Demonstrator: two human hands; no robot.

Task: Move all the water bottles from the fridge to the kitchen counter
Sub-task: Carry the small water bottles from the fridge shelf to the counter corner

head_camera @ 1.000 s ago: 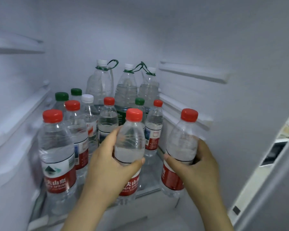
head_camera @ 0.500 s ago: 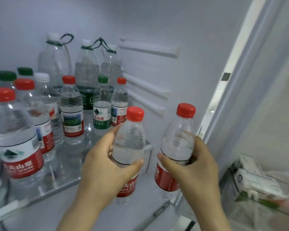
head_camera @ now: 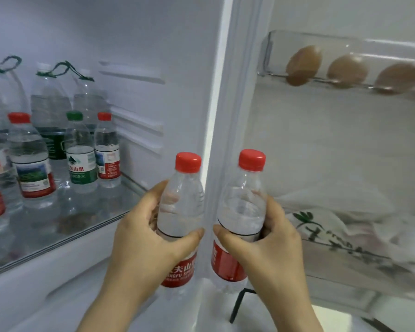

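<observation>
Head view, looking into an open fridge (head_camera: 153, 32), white walls, ribbed shelf rails on its right side. Fridge door (head_camera: 321, 152) stands open on the right.

Glass shelf (head_camera: 94, 226) runs across the left half and carries the bottles not yet taken out. Lower door bin holds a crumpled plastic bag (head_camera: 345, 236) with green and dark print; contents not readable. Clear egg rack (head_camera: 268, 56) sits high on the door.

Three large bottles (head_camera: 49, 104) with green carry loops stand at the back of the shelf. In front of them are small bottles: a red-capped one (head_camera: 31, 161), a green-capped one (head_camera: 80, 159) just beside it, and another red-capped one (head_camera: 107, 152) nearest the right wall. More bottles are cut off at the left edge.

Two small water bottles are off the shelf and held upright side by side, in front of the fridge's right edge and door seal. Left bottle (head_camera: 182, 212) and right bottle (head_camera: 242, 207) are close but apart; both have red caps and red labels, water visible inside.

Left hand (head_camera: 141, 238) wraps the left bottle at mid-body, thumb across the front. Right hand (head_camera: 273, 238) wraps the right bottle the same way. Thumb tips almost meet, with a narrow gap between them.

Brown eggs (head_camera: 303, 64) sit in a row in the rack, blurred.
</observation>
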